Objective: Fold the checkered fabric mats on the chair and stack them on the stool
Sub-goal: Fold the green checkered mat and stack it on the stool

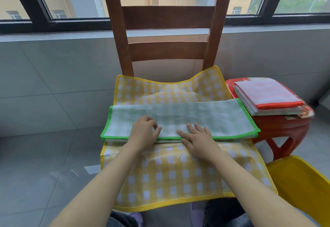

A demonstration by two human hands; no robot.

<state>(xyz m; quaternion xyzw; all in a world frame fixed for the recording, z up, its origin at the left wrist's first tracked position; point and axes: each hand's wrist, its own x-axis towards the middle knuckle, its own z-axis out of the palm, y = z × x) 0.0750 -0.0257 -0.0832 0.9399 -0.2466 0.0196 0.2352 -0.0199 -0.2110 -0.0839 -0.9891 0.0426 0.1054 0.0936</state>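
- While my right hand [200,137] lies flat and open on the green mat [180,119], the left hand [145,131] rests on it with fingers loosely curled, gripping nothing as far as I can tell.
- That mat is a long folded strip across the chair [167,18], over the unfolded yellow mat [178,169].
- I'd worry the slick strip springs open or slides on the yellow one if I lift either palm.
- Its right end lies just beside the red stool [278,128], where folded mats [267,98] are already stacked; a careless sweep could skew that stack.
- Near my right forearm sits a yellow bin [303,182].
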